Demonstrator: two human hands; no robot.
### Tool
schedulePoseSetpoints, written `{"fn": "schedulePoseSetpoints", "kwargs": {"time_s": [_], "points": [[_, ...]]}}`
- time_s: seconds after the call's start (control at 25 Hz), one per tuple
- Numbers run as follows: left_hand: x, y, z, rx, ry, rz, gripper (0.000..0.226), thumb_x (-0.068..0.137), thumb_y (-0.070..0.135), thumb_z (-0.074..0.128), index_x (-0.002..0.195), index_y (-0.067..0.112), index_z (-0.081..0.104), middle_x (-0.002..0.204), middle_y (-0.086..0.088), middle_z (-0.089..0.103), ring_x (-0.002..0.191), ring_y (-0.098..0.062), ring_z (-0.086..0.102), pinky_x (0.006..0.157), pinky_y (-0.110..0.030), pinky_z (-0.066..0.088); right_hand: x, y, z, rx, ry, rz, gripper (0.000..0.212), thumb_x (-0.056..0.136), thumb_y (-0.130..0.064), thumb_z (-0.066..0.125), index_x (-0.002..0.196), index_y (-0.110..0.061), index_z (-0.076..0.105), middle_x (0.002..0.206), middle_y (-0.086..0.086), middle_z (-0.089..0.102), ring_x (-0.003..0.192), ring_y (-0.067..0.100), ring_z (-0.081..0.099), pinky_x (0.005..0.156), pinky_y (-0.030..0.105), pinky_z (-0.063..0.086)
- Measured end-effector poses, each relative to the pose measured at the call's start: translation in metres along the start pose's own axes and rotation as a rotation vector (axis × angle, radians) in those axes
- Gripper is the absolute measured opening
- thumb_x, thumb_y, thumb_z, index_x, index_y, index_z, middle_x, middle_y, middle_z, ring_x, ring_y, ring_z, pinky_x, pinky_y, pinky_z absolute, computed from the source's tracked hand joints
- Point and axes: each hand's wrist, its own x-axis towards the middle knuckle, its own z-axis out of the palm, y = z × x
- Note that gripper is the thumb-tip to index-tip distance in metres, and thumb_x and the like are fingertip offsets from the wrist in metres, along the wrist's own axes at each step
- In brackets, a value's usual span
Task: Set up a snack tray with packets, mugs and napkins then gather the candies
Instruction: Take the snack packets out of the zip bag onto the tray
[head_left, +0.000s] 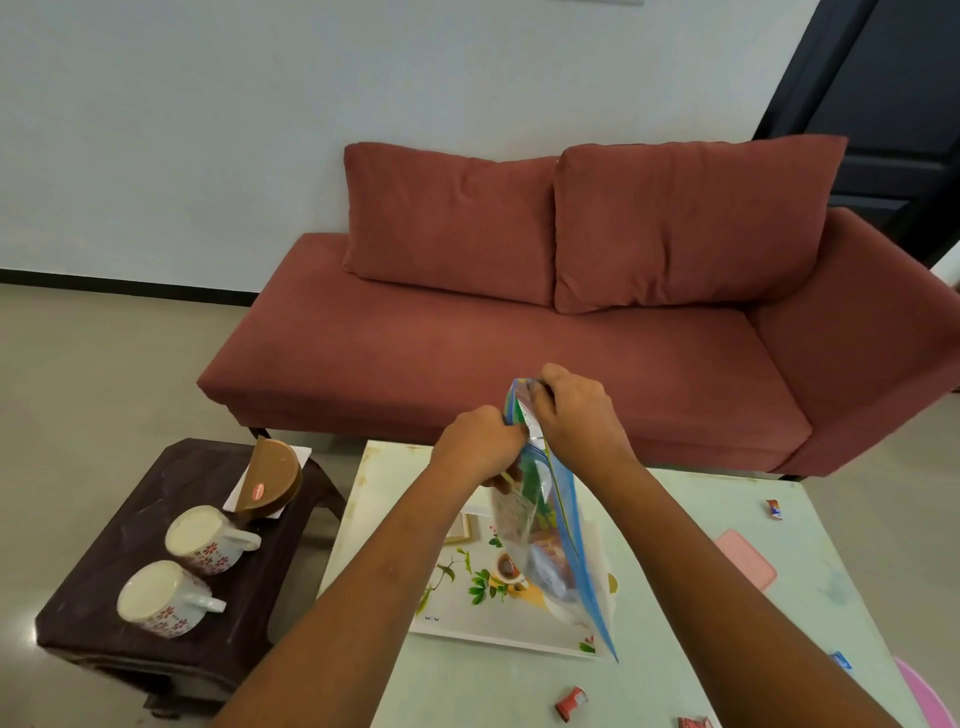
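A clear zip bag (545, 540) with a blue seal holds snack packets and hangs above the floral tray (467, 618) on the pale green table (675, 571). My left hand (475, 444) and my right hand (576, 415) both pinch the bag's top edge, close together. Two white mugs with red flowers (205, 538) (161, 597) lie on their sides on the dark side table (104, 587). A brown napkin holder (270, 480) with white napkins stands behind them. Wrapped candies lie scattered on the table: a red one (571, 702), a blue one (841, 661), another at the far right (774, 508).
A red sofa (519, 338) stands right behind the table. A pink pad (745, 558) lies on the table's right side, and a pink round object (922, 696) shows at the bottom right corner. Another red candy (693, 722) sits at the lower edge.
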Motion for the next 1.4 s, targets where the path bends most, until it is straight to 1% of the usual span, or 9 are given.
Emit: {"fn": "schedulePoseSetpoints", "kwargs": {"time_s": [0.16,0.28,0.44,0.68,0.88,1.0,1.12,1.2,1.4], "points": [[0.005,-0.005,0.013,-0.346,0.024,-0.047,0.032,0.089,0.025,0.041,0.079,0.002,0.061,0.079,-0.018,0.073,0.068,-0.037,0.07,0.052,-0.029,0.05,-0.006,0.013,0.002,0.034,-0.222,0.199,0.035,0.09,-0.05,0.048,0.075,-0.019,0.042,0.071,0.003,0.055,0.071,0.029,0.058,0.063,0.036,0.045],[0.01,-0.01,0.02,-0.324,0.143,-0.037,0.034,0.081,0.036,0.044,0.076,0.004,0.057,0.083,-0.021,0.068,0.074,-0.039,0.067,0.069,-0.049,0.057,-0.012,0.019,0.001,0.075,-0.412,0.297,0.03,0.094,-0.035,0.044,0.077,-0.012,0.053,0.08,0.013,0.062,0.073,0.034,0.068,0.07,0.043,0.059],[0.011,-0.019,0.015,-0.105,0.232,-0.029,0.029,0.085,0.028,0.045,0.072,0.006,0.058,0.073,-0.011,0.066,0.066,-0.031,0.065,0.063,-0.04,0.054,-0.013,0.035,0.0,-0.021,-0.265,0.322,0.029,0.091,-0.022,0.042,0.063,-0.016,0.05,0.079,0.017,0.062,0.079,0.04,0.066,0.075,0.044,0.056],[0.01,-0.027,0.012,-0.158,0.292,-0.1,0.029,0.082,0.034,0.053,0.069,0.01,0.062,0.063,-0.002,0.071,0.052,-0.019,0.069,0.065,-0.038,0.059,-0.009,0.047,0.001,0.071,-0.146,0.371,0.027,0.088,-0.017,0.043,0.061,-0.013,0.042,0.071,0.016,0.061,0.069,0.036,0.064,0.067,0.041,0.055],[-0.005,-0.02,0.039,-0.262,-0.054,-0.299,0.021,0.08,0.039,0.062,0.081,0.019,0.061,0.072,-0.002,0.07,0.049,-0.019,0.065,0.05,-0.023,0.05,-0.01,0.044,0.016,0.126,-0.087,0.327,0.035,0.09,-0.012,0.043,0.057,-0.016,0.034,0.058,0.0,0.041,0.065,0.027,0.045,0.059,0.033,0.039],[-0.01,-0.022,0.044,-0.529,-0.23,-0.327,0.018,0.089,0.024,0.053,0.077,0.012,0.059,0.068,-0.003,0.069,0.05,-0.015,0.064,0.049,-0.019,0.044,-0.013,0.049,0.016,0.278,-0.086,0.433,0.021,0.091,-0.018,0.047,0.071,-0.011,0.049,0.068,0.003,0.05,0.068,0.026,0.052,0.066,0.041,0.054],[-0.005,-0.025,0.046,-0.74,-0.123,-0.3,0.022,0.093,0.022,0.048,0.076,0.014,0.059,0.069,-0.001,0.068,0.057,-0.011,0.064,0.057,-0.021,0.046,-0.024,0.043,0.016,0.378,-0.374,0.628,0.027,0.088,-0.041,0.057,0.097,-0.015,0.054,0.089,0.007,0.061,0.073,0.021,0.063,0.057,0.033,0.055],[-0.004,-0.028,0.051,-0.818,-0.038,-0.319,0.022,0.095,0.02,0.044,0.078,0.013,0.056,0.071,-0.002,0.065,0.06,-0.012,0.062,0.06,-0.024,0.046,-0.031,0.038,0.022,0.385,-0.553,0.701,0.022,0.091,-0.037,0.055,0.089,-0.015,0.055,0.082,0.007,0.061,0.066,0.019,0.062,0.054,0.027,0.052],[-0.002,-0.051,0.042,-0.997,0.148,-0.411,0.018,0.096,0.015,0.038,0.081,0.013,0.049,0.07,-0.005,0.055,0.056,-0.017,0.055,0.044,-0.019,0.044,-0.032,0.063,0.038,0.33,-0.39,0.77,0.019,0.093,-0.012,0.044,0.078,-0.008,0.054,0.068,0.009,0.056,0.049,0.017,0.061,0.044,0.022,0.049]]}}
